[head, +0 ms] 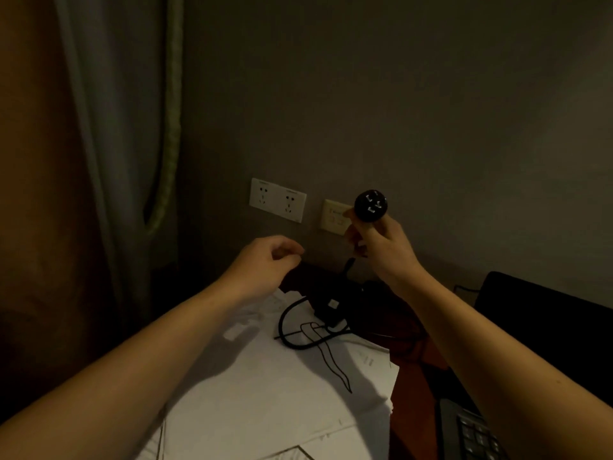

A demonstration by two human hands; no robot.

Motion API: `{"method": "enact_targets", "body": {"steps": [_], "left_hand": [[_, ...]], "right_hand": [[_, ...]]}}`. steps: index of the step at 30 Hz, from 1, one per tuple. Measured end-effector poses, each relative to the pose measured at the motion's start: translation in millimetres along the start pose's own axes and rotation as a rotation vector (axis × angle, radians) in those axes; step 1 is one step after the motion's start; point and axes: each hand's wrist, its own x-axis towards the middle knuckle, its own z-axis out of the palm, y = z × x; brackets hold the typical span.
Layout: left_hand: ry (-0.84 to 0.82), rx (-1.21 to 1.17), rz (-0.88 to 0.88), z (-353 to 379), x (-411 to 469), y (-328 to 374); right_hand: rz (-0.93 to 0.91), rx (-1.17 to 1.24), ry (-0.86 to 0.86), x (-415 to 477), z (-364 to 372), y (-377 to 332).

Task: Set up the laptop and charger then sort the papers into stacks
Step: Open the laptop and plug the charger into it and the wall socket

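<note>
The right hand (pixel 381 250) grips the black plug (pixel 371 207) up near the white wall sockets (pixel 278 200), while the left hand (pixel 268 260) hangs loosely curled, holding nothing.

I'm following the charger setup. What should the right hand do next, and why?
Probably turn the plug so its prongs face the white socket to its left. The right hand grips it with the prongs toward the camera, and both outlets look free.

Single head-worn wide-angle view. Faces forward and down toward wall sockets (pixel 278 200). Near range, directly above papers (pixel 265 376) on desk (pixel 413 373).
</note>
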Motion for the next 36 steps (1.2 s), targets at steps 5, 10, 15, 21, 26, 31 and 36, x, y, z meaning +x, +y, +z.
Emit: {"method": "enact_targets", "body": {"steps": [5,10,15,21,26,31,36], "left_hand": [[-0.072,0.054,-0.069,16,1,-19],[-0.271,0.199,-0.205,48,-1,-38],[-0.224,0.141,-0.218,75,5,-48],[-0.029,-0.09,-0.302,82,17,-47],[0.079,-0.336,-0.341,80,13,-43],[0.046,-0.461,-0.257,76,0,-33],[-0.045,-0.636,-0.291,64,-7,-21]], "right_hand": [[0.058,0.194,0.037,3,-8,7],[0.1,0.348,0.129,5,-23,15],[0.103,0.272,0.13,-6,-36,19],[0.026,-0.42,-0.027,-27,-54,30],[-0.012,-0.816,-0.341,-44,-51,44],[-0.082,-1.159,-0.567,-51,-41,64],[0.067,-1.011,-0.541,-48,-40,82]]}}
